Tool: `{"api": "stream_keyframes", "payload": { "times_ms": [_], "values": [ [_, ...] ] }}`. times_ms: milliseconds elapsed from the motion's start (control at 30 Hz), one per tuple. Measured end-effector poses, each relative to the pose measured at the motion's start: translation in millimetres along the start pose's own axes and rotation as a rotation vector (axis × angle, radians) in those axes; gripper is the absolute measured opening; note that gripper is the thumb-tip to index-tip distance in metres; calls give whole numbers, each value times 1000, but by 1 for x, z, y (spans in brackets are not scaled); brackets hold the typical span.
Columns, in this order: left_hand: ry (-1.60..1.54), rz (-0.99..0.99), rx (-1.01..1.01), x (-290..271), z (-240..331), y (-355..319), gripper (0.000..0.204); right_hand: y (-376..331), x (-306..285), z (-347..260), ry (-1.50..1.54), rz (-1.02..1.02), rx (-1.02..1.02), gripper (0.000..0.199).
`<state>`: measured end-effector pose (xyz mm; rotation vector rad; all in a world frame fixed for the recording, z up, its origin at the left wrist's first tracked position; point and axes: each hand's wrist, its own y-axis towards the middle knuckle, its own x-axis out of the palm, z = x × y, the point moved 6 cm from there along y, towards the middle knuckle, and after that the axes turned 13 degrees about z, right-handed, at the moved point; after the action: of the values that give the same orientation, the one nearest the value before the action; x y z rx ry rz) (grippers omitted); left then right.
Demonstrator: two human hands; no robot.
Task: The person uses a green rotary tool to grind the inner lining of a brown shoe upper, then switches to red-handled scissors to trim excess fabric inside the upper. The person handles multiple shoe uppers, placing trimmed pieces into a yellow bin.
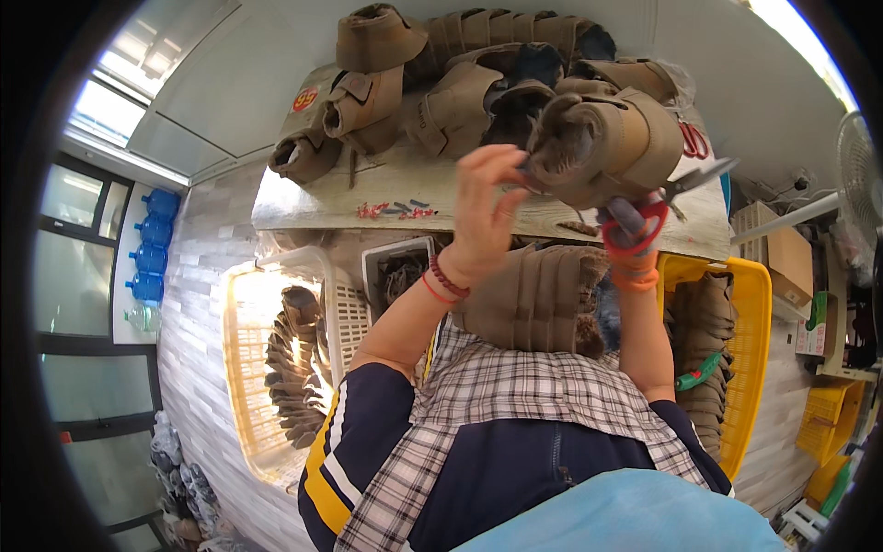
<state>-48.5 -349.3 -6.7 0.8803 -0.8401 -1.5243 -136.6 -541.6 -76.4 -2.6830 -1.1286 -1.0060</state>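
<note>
My left hand (pixel 483 204), with red bracelets at the wrist, grips the fuzzy opening of a tan boot upper (pixel 607 138) held up over the table edge. My right hand (pixel 635 247) is just below the boot, its fingers through the red handles of a pair of scissors (pixel 644 216). The grey blades point right, past the boot's side. An orange band circles my right wrist. A stack of folded tan uppers (pixel 533 299) rests against my lap, between my forearms.
Several tan boot uppers (pixel 451 83) crowd the worn table (pixel 322 198), with a second pair of red scissors (pixel 694 143). A yellow basket (pixel 756 294) of uppers stands right, a pale basket (pixel 241 313) left, a small white crate (pixel 372 262) between. A fan (pixel 860 170) is far right.
</note>
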Motion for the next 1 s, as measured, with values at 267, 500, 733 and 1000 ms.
{"api": "stream_keyframes", "payload": {
  "times_ms": [267,500,733,1000],
  "values": [
    [796,-52,-708,-64,-252,-75,53,2,-27,-6,76,100,15,41],
    [520,-101,-402,-50,-206,-8,33,-1,-50,-25,-20,166,-51,40],
    [-759,304,-1333,-121,-168,18,23,-17,-14,-57,-359,105,-304,44],
    [-769,225,-1319,-190,-154,-23,29,-44,38,-46,-602,-104,-247,40]
  ]
}}
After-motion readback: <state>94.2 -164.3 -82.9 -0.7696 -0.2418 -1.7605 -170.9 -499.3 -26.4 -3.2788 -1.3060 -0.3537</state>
